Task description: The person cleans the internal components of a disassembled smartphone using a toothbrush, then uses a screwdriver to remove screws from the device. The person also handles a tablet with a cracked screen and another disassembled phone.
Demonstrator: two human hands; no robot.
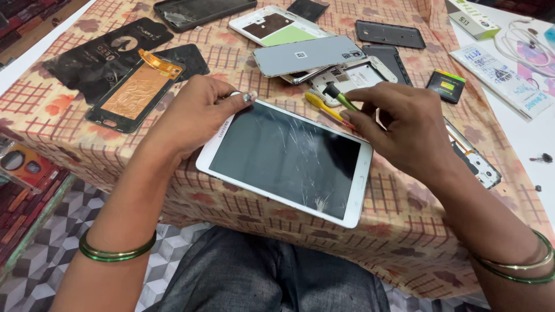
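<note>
Brightness: bright, even, daylight-like light over the whole worktop.
Shadows: soft and short beneath the left hand (193,115) and right hand (404,130).
Glare: pale sheen on the cracked black glass of the white-framed tablet (286,159); the white surface (520,138) at right is nearly blown out.
Sharpness: centre crisp; slight softness at the edges.
Distortion: mild wide-angle stretch towards the corners.

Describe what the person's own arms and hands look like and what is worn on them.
Both forearms are bare, with no sleeves in view. The left hand has a glossy green bangle on its wrist. The right hand has green bangles with a thin gold-coloured one at its wrist. No rings or gloves are visible.
</note>
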